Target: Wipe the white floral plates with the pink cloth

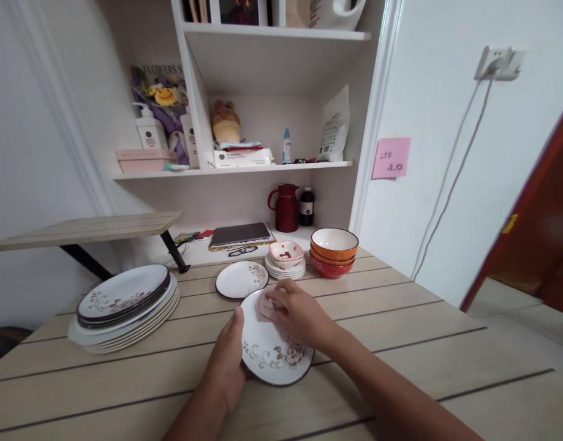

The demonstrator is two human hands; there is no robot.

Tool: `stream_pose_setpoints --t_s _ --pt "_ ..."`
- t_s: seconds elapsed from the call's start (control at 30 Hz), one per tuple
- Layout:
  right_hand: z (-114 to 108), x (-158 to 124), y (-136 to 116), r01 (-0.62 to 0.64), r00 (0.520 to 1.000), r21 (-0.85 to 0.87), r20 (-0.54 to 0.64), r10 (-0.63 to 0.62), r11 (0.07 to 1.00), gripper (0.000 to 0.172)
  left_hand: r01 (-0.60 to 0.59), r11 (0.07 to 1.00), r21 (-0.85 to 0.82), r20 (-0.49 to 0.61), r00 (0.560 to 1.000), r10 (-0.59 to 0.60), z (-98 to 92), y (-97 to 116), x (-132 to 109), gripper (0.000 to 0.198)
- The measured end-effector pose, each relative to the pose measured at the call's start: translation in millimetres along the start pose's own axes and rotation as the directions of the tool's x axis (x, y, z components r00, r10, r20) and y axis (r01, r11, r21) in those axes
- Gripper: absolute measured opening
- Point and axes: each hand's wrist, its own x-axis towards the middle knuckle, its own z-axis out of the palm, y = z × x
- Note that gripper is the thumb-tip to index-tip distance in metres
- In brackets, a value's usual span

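Observation:
A white plate with a dark rim and brown flowers (267, 349) is tilted up over the table, its left edge gripped by my left hand (227, 355), thumb on top and fingers underneath. My right hand (299, 309) is closed on a small brownish-pink cloth (264, 306), pressed against the upper part of the plate's face. Just beyond lies a similar flowered plate (238, 280), flat on the table. Behind my right hand, a small pink-rimmed bowl (285, 251) sits on a stack of small white plates (283, 271).
To the left stands a tall stack of plates (125, 294) beside a raised wooden stand (88, 229). Nested orange and red bowls (334, 257) are at the back right. A laptop (241, 234), glasses (243, 251), a red jug (287, 209) and a dark bottle (307, 207) line the back.

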Motion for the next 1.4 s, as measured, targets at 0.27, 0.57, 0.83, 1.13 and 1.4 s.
stream_pose_setpoints --t_s 0.27,0.57,0.83,1.13,1.4 --pt "-5 -9 -22 0.292 0.931 0.204 0.163 -0.327 0.934 0.057 0.116 0.985 -0.126 0.096 0.990 -0.104 2.0 5 -1 0.070" --pt "-33 -20 -28 0.397 0.726 0.299 0.477 -0.496 0.868 0.029 0.142 0.987 -0.077 0.074 0.988 -0.137 -2.7 5 1 0.071" --pt "-50 -13 13 0.010 0.938 -0.070 0.347 0.015 0.997 0.025 -0.009 1.000 0.013 -0.053 0.999 0.010 2.1 2 -2 0.054" --pt "11 1 -1 0.082 0.996 -0.011 -0.015 -0.082 0.997 0.044 0.081 0.997 0.019 -0.026 0.996 -0.080 1.2 2 -3 0.058" --pt "-12 -11 -25 0.314 0.866 0.336 0.283 -0.413 0.888 0.037 0.177 0.977 -0.115 0.108 0.980 -0.165 -6.5 6 1 0.077"
